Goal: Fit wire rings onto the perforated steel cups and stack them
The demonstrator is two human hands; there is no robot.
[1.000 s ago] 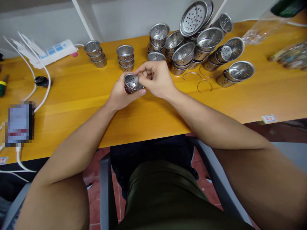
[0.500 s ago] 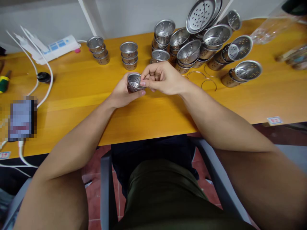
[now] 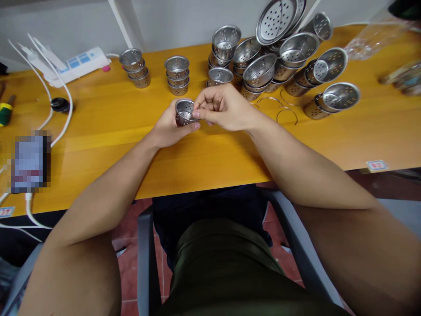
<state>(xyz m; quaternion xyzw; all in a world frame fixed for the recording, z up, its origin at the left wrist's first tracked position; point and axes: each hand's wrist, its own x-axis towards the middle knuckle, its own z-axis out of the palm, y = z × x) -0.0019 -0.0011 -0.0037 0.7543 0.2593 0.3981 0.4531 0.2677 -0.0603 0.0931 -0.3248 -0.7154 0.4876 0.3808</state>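
Left hand (image 3: 166,127) is cupping our small cup (image 3: 184,113); right hand (image 3: 223,107) is still pinching at its rim, barely shifted, near the cup pile (image 3: 263,66).

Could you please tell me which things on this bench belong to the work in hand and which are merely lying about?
In use:
- small perforated cup, held in the left hand
- right hand, pinching at the cup's rim
- wire rings
- pile of cups
- two short stacks

Lying about:
- power strip
- white cables
- screwdriver
- plastic bag
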